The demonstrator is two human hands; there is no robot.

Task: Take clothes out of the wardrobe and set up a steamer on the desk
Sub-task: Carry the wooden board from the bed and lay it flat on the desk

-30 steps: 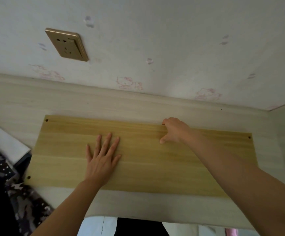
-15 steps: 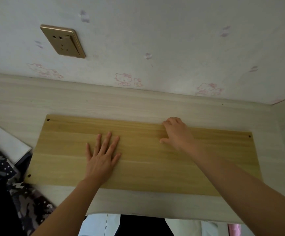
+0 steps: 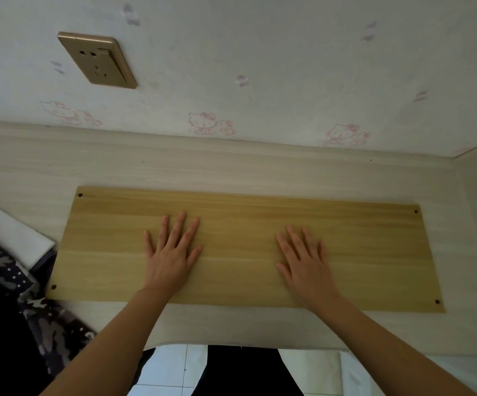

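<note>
Right now both hands lie flat and spread on a yellow wooden board (image 3: 246, 247) that rests on the pale surface (image 3: 231, 172). The left hand (image 3: 171, 258) presses palm-down a little left of the board's middle, fingers fanned and straight; the right hand (image 3: 306, 264) does the same to the right of the middle. Neither hand curls round anything.

The board sits lengthwise along the surface, its far long edge well short of the wall, its near long edge close to the front edge of the surface. A small hole (image 3: 80, 195) marks each corner. No steamer and no clothes from the wardrobe can be made out; a patterned dark cloth (image 3: 11, 281) and a white roll (image 3: 9, 232) lie at the left edge of the surface. A wall socket (image 3: 97, 60) sits above the far left corner.

The board looks stiff, thin and smooth-faced, so flat palms would likely slide it rather than lift it. To shift it, pushing down and along should do. To pick it up, the short ends or the near long edge seem the best places to hook fingers under, since it lies flush and offers no handle. It seems fairly light and unlikely to bend.
</note>
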